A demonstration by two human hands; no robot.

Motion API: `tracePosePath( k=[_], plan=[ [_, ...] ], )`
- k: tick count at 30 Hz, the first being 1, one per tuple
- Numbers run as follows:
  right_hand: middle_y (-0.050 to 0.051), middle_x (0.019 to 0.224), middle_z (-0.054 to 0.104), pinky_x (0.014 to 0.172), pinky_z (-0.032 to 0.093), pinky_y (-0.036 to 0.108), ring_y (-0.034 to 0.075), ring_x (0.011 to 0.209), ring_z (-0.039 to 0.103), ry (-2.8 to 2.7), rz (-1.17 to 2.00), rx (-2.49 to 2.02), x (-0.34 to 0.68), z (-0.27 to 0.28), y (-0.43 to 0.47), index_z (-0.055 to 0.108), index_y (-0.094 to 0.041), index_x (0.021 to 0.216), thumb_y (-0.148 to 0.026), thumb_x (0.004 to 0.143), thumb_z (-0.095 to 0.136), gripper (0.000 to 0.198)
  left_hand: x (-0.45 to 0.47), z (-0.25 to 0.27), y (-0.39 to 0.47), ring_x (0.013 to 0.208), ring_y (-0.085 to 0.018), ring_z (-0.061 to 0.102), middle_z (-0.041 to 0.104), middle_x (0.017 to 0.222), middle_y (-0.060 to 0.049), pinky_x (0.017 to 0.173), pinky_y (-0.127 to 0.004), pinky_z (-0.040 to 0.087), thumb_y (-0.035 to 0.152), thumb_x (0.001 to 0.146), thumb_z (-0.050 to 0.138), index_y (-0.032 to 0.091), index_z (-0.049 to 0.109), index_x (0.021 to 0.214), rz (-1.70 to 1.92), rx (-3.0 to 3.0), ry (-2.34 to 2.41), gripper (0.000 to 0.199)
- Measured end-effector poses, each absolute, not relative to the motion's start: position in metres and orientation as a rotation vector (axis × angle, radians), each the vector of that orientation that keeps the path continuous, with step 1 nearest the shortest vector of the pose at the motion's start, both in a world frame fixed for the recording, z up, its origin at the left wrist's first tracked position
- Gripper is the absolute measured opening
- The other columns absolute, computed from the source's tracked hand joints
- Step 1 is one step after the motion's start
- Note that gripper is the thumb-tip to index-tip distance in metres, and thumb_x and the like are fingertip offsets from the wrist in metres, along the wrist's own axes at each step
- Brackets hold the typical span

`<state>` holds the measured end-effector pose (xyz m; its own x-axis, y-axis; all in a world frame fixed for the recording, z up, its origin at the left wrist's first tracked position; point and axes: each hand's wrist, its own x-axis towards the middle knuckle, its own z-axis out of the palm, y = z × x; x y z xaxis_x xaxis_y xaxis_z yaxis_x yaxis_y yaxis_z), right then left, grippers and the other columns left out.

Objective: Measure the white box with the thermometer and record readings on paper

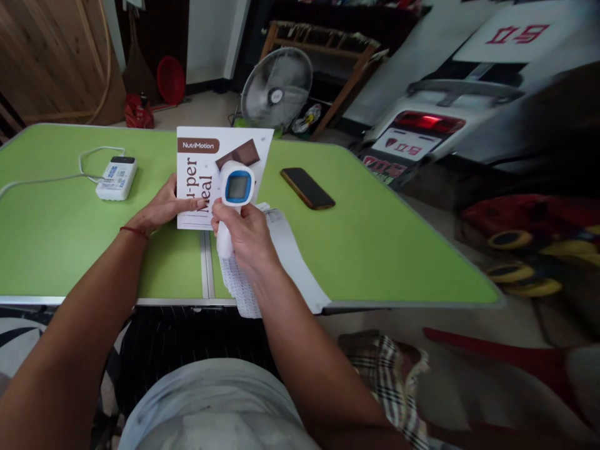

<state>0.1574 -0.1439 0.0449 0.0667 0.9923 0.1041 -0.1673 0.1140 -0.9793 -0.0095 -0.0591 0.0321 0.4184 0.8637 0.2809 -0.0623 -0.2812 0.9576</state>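
Observation:
My left hand (162, 203) grips the left edge of a white printed box (192, 175) marked "NutriMotion", thumb across its front and fingers behind. The box stands upright above the table; whether it touches the top I cannot tell. In my right hand (246, 231) is a white handheld infrared thermometer (237, 185) with a blue-framed grey screen facing me. It covers part of the box's front. Under my right hand lie white printed paper sheets (293, 256), reaching over the table's near edge.
On the green folding table (375, 250) lie a dark phone (308, 187) at the right and a white power strip (118, 178) with a cable at the left. Behind stands a fan (276, 87). A scooter (422, 125) is parked at the right.

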Motion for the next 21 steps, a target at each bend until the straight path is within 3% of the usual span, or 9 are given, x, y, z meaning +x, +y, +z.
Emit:
tracePosePath(
  k=[21],
  plan=[
    [-0.002, 0.072, 0.065, 0.071, 0.050, 0.034, 0.016, 0.072, 0.059, -1.092, 1.181, -1.007, 0.157, 0.040, -0.144, 0.068, -0.023, 0.087, -0.054, 0.069, 0.077, 0.038, -0.020, 0.034, -0.054, 0.100, -0.028, 0.070, 0.072, 0.114, -0.014, 0.084, -0.039, 0.056, 0.039, 0.060, 0.096, 0.015, 0.062, 0.116, 0.987, 1.587, 0.789, 0.069]
  ],
)
